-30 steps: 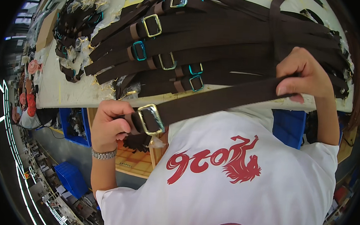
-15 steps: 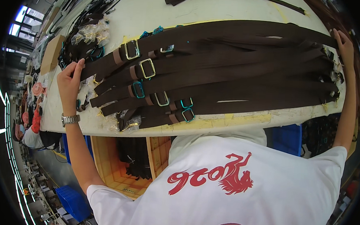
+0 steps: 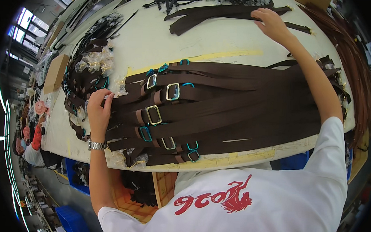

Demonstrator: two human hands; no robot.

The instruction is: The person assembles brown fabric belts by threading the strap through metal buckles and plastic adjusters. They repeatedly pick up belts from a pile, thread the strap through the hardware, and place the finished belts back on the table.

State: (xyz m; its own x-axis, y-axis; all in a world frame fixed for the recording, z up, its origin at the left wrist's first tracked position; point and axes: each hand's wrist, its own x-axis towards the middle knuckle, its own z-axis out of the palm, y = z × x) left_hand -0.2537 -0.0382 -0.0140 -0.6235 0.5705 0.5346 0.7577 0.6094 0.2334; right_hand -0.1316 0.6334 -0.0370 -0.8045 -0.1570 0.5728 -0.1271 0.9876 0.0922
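Dark brown straps with metal buckles lie fanned across the white table – the left hand pinches their buckle ends, while the right hand presses flat, fingers together, on a separate strap farther off

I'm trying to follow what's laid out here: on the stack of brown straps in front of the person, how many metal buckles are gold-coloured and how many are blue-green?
Counting the rectangular buckles that show clearly on the stack of brown straps:
Gold-coloured buckles: 4
Blue-green buckles: 2
Total: 6
A few more blue-green bits peek out between the straps, too hidden to count. The left hand rests at the buckle end; the right hand touches separate straps farther back.
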